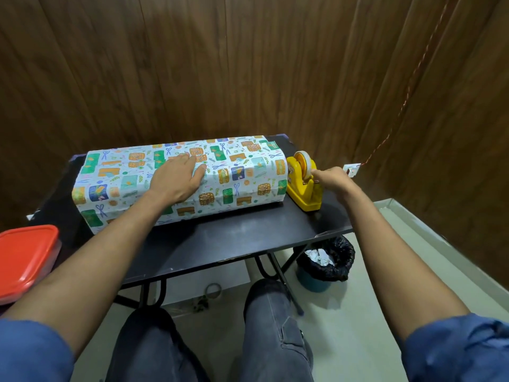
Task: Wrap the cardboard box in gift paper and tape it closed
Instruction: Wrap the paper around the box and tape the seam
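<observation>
A long box covered in patterned gift paper point(242, 172) lies across the black table point(220, 244). My left hand point(179, 177) rests flat on top of the paper near the box's middle, fingers straight, pressing it down. To the right of the box stands a yellow tape dispenser point(303, 186) with a roll of clear tape point(303, 162). My right hand point(332, 176) is at the dispenser's front, with fingertips pinching the tape end at the cutter. The cardboard itself is hidden under the paper.
A red-lidded plastic container point(24, 257) sits at the left table edge. Below the table's right corner stands a bin lined with a black bag point(325, 260). Wooden wall panels close in behind and to the right. My knees are under the table's near edge.
</observation>
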